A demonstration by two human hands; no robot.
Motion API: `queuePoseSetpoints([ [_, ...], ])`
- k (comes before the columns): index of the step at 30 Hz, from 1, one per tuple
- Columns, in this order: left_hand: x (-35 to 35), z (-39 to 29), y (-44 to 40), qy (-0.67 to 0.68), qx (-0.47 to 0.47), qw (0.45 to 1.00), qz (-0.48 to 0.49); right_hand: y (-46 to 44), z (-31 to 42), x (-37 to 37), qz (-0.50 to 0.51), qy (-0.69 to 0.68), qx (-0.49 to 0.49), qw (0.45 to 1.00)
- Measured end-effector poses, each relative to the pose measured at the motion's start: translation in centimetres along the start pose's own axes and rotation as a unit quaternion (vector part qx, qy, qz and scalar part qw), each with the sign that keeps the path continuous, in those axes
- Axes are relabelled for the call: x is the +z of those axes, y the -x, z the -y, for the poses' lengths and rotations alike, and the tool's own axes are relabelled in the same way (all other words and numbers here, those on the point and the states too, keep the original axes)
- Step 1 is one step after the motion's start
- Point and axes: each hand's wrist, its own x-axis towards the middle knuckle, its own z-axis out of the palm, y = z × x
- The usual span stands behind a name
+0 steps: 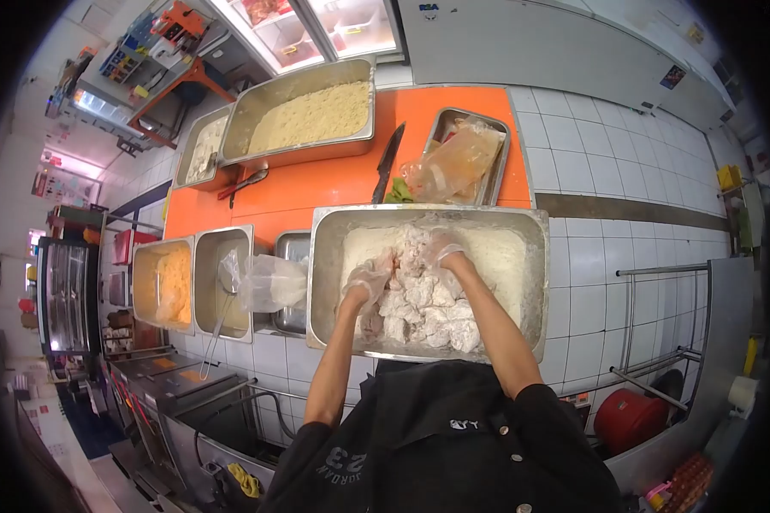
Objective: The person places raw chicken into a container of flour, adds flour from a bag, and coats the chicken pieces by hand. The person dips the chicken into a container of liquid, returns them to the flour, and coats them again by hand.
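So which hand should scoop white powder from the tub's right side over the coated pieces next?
Probably your right hand: it's nearer that white powder, while your left hand sits toward the tub's left side.

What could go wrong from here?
Coated pieces are heaped toward the near wall of the big metal pan; hard tossing by the left hand or right hand might spill flour.

The long-handled utensil juts over its container's near rim; a sleeve could catch it.

The knife lies bare beyond the pan; reaching across could mean a cut.
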Motion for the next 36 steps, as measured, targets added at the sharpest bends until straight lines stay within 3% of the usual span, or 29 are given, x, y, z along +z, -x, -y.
queuePoseSetpoints([
  [3,0.1,-1.8,-1.1,-0.109,-0.062,0.992,0.013,2.5,-0.5,-2.0,-0.012,-0.078,0.008,0.997],
  [4,1.0,0.3,-2.9,-0.020,-0.068,0.996,0.045,4.1,-0.6,-3.2,-0.045,-0.133,0.006,0.990],
  [6,1.4,-0.1,-3.0,0.068,-0.068,0.992,0.082,7.9,-1.0,-6.1,-0.055,-0.112,0.028,0.992],
  [8,0.2,-4.0,0.2,0.310,0.073,0.944,0.085,9.9,-3.7,-6.5,-0.063,-0.098,0.061,0.991],
  [9,0.4,-4.7,0.2,0.309,0.071,0.944,0.094,10.3,-6.3,-5.5,-0.036,-0.069,0.087,0.993],
  [11,1.4,-6.0,-0.5,0.124,0.073,0.982,0.120,10.8,-9.9,-2.4,-0.008,-0.041,0.120,0.992],
  [13,4.0,-7.1,-1.4,-0.036,0.072,0.991,0.103,10.2,-11.9,-0.2,-0.116,-0.023,0.063,0.991],
  [14,5.7,-7.8,-2.0,-0.134,0.066,0.986,0.076,10.0,-11.4,-0.5,-0.120,-0.024,0.065,0.990],
  [16,8.5,-9.0,-2.8,-0.207,0.112,0.968,0.087,9.6,-9.6,-1.1,-0.146,0.067,0.049,0.986],
  [18,10.3,-9.7,-3.6,-0.279,0.151,0.943,0.095,8.7,-9.7,-1.3,-0.130,0.021,0.068,0.989],
  [20,10.8,-10.3,-4.2,-0.236,0.019,0.967,0.097,8.5,-9.9,-1.3,-0.111,-0.026,0.086,0.990],
  [21,10.1,-9.7,-4.5,-0.237,0.016,0.967,0.095,8.8,-10.3,-1.5,-0.116,-0.093,0.088,0.985],
  [23,7.3,-8.5,-5.1,-0.023,-0.018,0.954,0.300,9.0,-10.3,-2.4,-0.120,-0.159,0.078,0.977],
  [24,7.2,-7.1,-5.7,0.055,-0.047,0.935,0.346,9.3,-10.3,-3.0,-0.112,-0.176,0.105,0.972],
  [25,5.9,-7.3,-4.8,0.056,-0.046,0.937,0.341,9.6,-10.1,-3.7,-0.104,-0.192,0.134,0.967],
  [26,4.0,-8.1,-3.2,0.164,-0.001,0.922,0.349,10.2,-9.7,-4.1,-0.103,-0.190,0.129,0.968],
  [27,2.4,-8.1,-2.0,0.270,0.043,0.895,0.354,11.1,-9.3,-4.1,-0.032,-0.441,0.076,0.894],
  [29,-0.5,-5.3,-1.4,0.368,0.100,0.853,0.356,13.3,-7.0,-4.4,0.059,-0.701,0.035,0.710],
  [31,-4.0,-6.9,1.3,0.296,0.006,0.908,0.297,13.6,-3.7,-4.2,0.117,-0.740,0.060,0.660],
  [32,-4.1,-5.5,1.4,0.299,0.008,0.907,0.297,13.3,-3.1,-4.2,0.159,-0.737,0.070,0.654],
  [33,-3.8,-3.3,1.6,0.328,-0.011,0.909,0.255,12.6,-3.2,-3.4,0.162,-0.734,0.070,0.656],
  [34,-3.4,-1.3,1.8,0.357,-0.031,0.910,0.210,11.5,-3.4,-1.2,0.147,-0.553,0.057,0.818],
  [35,-2.5,-0.4,1.9,0.359,-0.032,0.910,0.204,10.2,-3.6,1.1,0.122,-0.341,0.037,0.931],
  [36,-0.8,-0.1,1.9,0.313,-0.008,0.931,0.189,9.8,-3.5,1.8,0.108,-0.226,0.022,0.968],
])
